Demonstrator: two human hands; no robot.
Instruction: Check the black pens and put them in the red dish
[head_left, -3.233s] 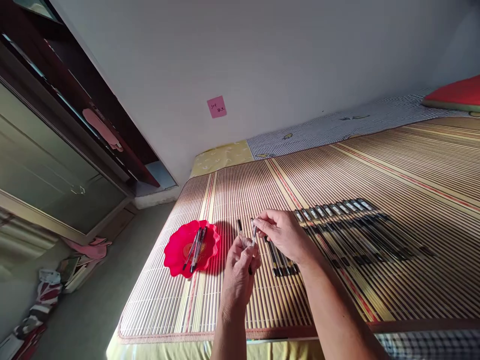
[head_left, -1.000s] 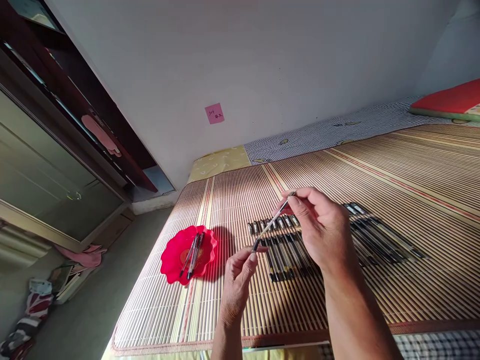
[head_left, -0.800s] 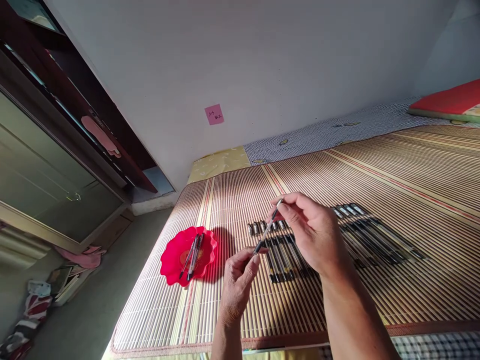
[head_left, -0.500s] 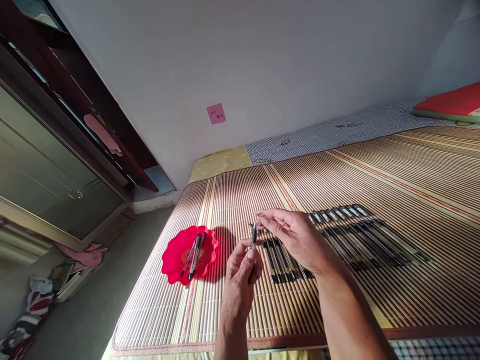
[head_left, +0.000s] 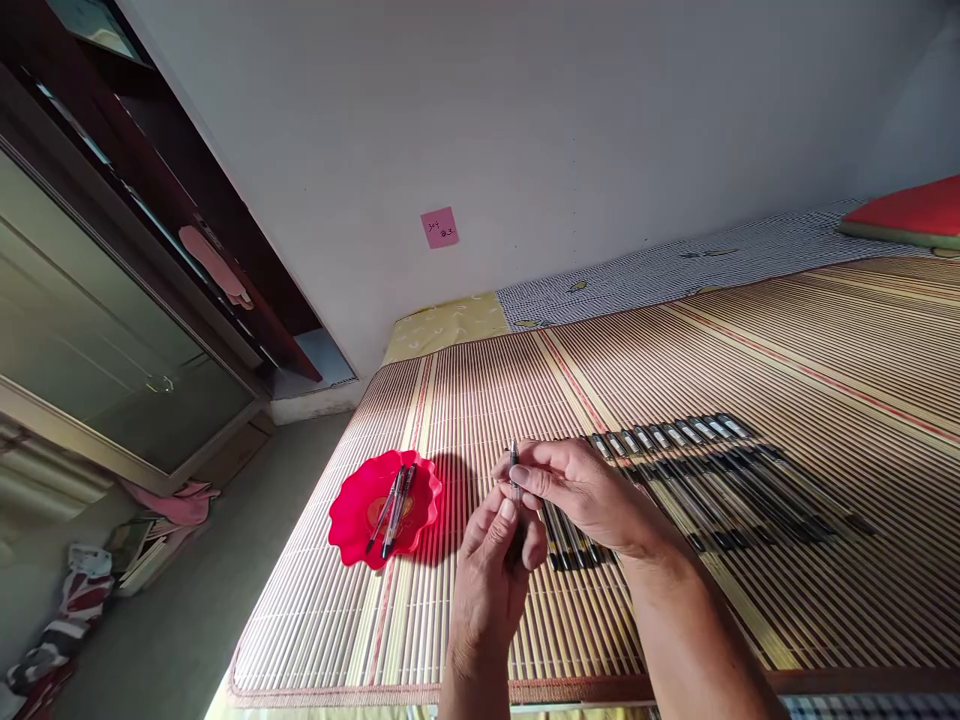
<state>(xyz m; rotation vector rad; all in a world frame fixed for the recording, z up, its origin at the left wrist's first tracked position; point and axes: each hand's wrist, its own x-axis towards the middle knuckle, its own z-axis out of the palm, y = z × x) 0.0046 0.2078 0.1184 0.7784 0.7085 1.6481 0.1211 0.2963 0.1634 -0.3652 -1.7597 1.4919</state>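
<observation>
While the left hand [head_left: 491, 560] pinches its lower barrel and the right hand [head_left: 577, 488] clamps it higher up, a slim pen [head_left: 514, 460] stands nearly upright between them, silvery at its twelve-o'clock tip, dark along the grip, paler and translucent below. Toward nine o'clock, a scalloped red dish [head_left: 349, 505] holds similar pens [head_left: 398, 508]; toward three, dark-ended pens [head_left: 739, 497] lie in a row on the slatted mat [head_left: 420, 635].

pen [head_left: 514, 457] — lower end hidden in left hand [head_left: 491, 560]; red object [head_left: 911, 212] — cut off at right edge.
</observation>
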